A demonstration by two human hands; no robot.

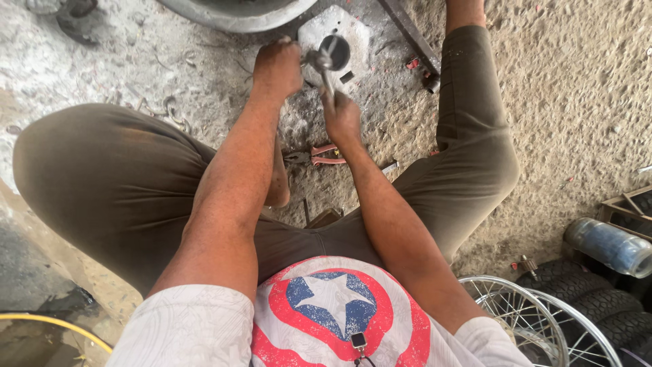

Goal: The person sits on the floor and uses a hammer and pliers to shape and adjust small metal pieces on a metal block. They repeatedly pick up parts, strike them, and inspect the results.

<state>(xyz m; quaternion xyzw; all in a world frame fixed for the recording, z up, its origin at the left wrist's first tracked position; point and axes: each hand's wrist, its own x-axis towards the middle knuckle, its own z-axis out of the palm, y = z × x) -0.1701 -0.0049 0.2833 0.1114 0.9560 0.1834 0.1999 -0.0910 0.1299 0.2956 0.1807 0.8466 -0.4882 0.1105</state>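
Observation:
I squat over a dusty concrete floor. My right hand point(341, 117) grips the handle of a metal hammer point(323, 66), its head raised over a flat grey metal plate point(353, 30) with a round hole. My left hand point(277, 66) is closed just left of the plate, holding a small metal part against its edge; what it is cannot be made out. Red-handled pliers point(324, 155) lie on the floor under my right forearm.
A large grey rim point(238, 15) curves along the top edge. A dark metal bar point(411, 30) lies at upper right. Spoked wheels point(523, 316), black tyres point(604, 302) and a clear plastic bottle point(608, 246) sit at lower right. A yellow hose point(51, 323) runs at lower left.

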